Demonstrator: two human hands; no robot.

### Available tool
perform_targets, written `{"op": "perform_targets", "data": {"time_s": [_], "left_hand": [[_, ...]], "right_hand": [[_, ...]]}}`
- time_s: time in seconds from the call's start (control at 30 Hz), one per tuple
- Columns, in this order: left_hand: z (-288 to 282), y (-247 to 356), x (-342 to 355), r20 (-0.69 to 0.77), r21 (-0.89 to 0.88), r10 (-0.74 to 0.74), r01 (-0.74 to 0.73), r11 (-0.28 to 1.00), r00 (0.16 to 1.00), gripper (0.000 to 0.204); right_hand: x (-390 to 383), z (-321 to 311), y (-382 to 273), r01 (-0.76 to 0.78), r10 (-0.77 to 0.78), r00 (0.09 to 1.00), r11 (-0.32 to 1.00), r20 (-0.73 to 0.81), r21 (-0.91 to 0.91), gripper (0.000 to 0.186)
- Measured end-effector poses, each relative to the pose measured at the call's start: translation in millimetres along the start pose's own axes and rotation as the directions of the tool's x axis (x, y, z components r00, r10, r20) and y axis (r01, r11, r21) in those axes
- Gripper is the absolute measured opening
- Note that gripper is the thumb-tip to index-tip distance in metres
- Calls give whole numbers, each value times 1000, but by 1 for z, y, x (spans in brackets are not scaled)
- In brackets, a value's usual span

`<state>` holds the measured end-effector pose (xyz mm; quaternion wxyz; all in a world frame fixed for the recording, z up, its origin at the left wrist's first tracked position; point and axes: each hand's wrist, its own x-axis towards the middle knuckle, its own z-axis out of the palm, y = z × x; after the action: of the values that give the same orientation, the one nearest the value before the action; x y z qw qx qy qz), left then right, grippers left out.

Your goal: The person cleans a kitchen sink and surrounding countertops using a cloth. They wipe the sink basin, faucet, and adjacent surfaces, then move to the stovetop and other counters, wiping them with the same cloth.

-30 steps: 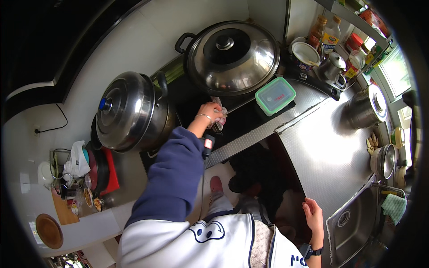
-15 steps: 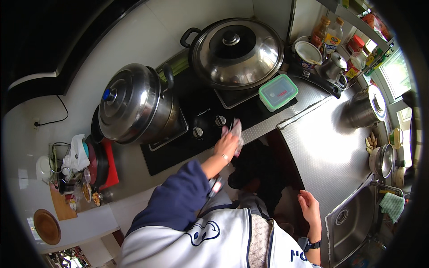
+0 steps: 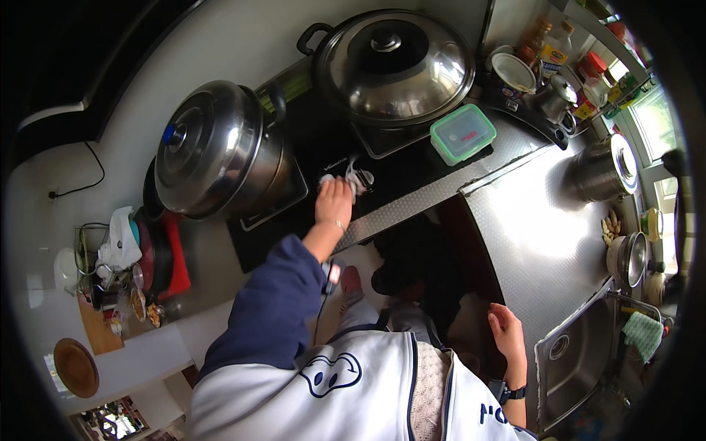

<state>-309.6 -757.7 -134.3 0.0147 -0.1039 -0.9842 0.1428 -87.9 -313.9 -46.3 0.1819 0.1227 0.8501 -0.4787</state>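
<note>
My left hand (image 3: pixel 334 203) presses a pale, crumpled cloth (image 3: pixel 359 179) against the black gas stove (image 3: pixel 394 178), right by its control knobs, which the hand and cloth partly cover. Several fingers lie bent over the cloth's edge. Out to the right, my right hand (image 3: pixel 505 328) hangs in front of the counter edge with nothing in it, its fingers loosely bent and apart. A clear food container with a green-rimmed lid (image 3: pixel 464 135) rests on the stove's right end.
A tall lidded steel pot (image 3: pixel 213 151) stands on the left burner; a big wok with a domed lid (image 3: pixel 401 70) covers the back one. Right of the steel counter (image 3: pixel 515 242) are a sink (image 3: pixel 581 367) and a steel canister (image 3: pixel 607 167). Bottles (image 3: pixel 553 50) crowd the back corner.
My left hand has moved left with the cloth, from the stove's front edge onto the knob area. My right hand has barely moved. The view has shifted slightly.
</note>
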Motion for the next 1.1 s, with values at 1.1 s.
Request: {"op": "perform_targets", "data": {"time_s": [1.1], "left_hand": [[-14, 31, -68, -248, -494, -132, -8, 870, 960, 37]], "right_hand": [[17, 23, -42, 111, -75, 989, 946, 125, -303, 26]]}}
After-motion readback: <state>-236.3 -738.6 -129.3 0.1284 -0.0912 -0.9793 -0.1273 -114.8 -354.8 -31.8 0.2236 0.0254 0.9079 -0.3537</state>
